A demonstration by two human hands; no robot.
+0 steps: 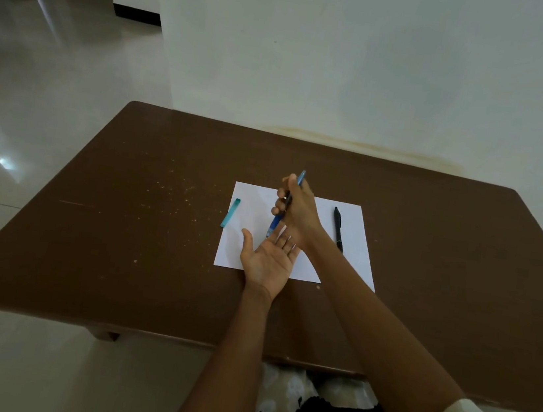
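Right hand (298,213) is wrapped around the blue pen (275,223), tip aimed down at the left hand (269,261), which lies palm up, fingers relaxed, over the counter (123,221) and its paper (253,203). Black pen (338,228) lies on the sheet's right, teal cap (230,212) on its left. Looks like a test scribble on the palm, so next up is a light touch-down.
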